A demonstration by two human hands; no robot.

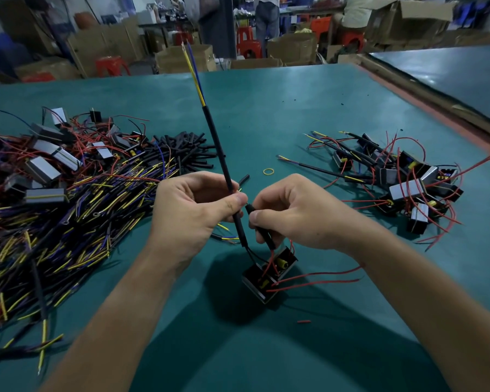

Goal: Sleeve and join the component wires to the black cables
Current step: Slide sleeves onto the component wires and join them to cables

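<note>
My left hand [193, 210] pinches a long black cable [218, 145] that rises upright, with yellow and blue wires showing at its top end. A black sleeve sits on its lower end near a small black component [266, 275] with red wires that hangs just above the green table [266, 108]. My right hand [292, 213] pinches a short black sleeve [262, 233] on another of the component's wires, right beside the cable.
A big heap of black cables with yellow and blue ends [57, 227] and grey components lies at the left. Loose black sleeves [187, 148] lie behind it. Joined components with red wires [402, 176] lie at the right. A yellow rubber band [268, 172] lies mid-table.
</note>
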